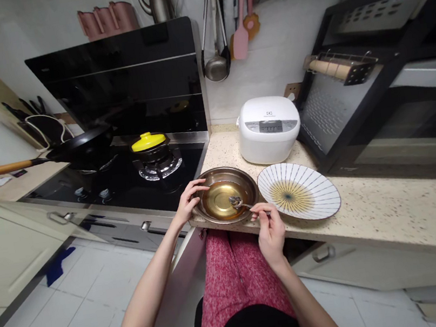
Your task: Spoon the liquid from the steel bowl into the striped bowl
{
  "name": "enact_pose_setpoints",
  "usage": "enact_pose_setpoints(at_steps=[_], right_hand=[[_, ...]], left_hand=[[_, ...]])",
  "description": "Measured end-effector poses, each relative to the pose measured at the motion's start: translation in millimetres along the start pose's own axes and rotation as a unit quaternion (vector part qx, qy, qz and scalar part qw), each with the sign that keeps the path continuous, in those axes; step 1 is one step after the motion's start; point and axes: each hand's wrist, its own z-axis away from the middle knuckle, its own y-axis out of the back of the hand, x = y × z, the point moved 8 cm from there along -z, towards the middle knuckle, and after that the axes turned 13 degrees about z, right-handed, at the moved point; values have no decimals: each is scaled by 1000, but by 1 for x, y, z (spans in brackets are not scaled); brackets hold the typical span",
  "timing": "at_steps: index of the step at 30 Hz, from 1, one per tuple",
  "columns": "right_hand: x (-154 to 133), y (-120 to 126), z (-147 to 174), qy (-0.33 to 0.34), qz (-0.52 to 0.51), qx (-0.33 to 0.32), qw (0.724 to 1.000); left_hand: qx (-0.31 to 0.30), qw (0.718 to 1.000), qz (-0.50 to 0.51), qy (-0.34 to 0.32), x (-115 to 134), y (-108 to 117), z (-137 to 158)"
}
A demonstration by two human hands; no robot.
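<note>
A wide stainless-steel bowl (248, 181) sits at the counter's front edge with clear yellowish-brown liquid (219, 200) in it. My left hand (187, 203) grips its left rim, fingers reaching over the inside and thumb toward the outer side. In my right hand (271, 229) is a metal spoon (237, 202), pinched by the handle at the bowl's right front rim. The spoon's head points into the bowl, over or in the liquid; how deep it reaches I cannot tell. Just right of the bowl lies a large white plate (315, 187) with dark radiating lines and a yellowish-brown middle.
Behind the plate stands a white rice cooker (269, 129), with a dark oven (408, 118) to the right. On the stove at left are a small pot with a yellow lid (149, 140) and a black wok (80, 146). Utensils, including a ladle (217, 68), hang above.
</note>
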Motion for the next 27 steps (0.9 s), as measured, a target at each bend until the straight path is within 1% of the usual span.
enact_pose_setpoints(at_steps=[4, 8, 17, 27], right_hand=[[5, -6, 0, -24, -18, -8, 1000], [8, -7, 1, -35, -33, -2, 999], [14, -5, 2, -54, -81, 21, 995], [12, 4, 3, -52, -88, 46, 994]], left_hand=[[0, 1000, 6, -2, 1, 0, 0], [1, 1000, 1, 6, -1, 0, 0], [0, 1000, -1, -2, 1, 0, 0], [3, 1000, -2, 5, 1, 1, 0]])
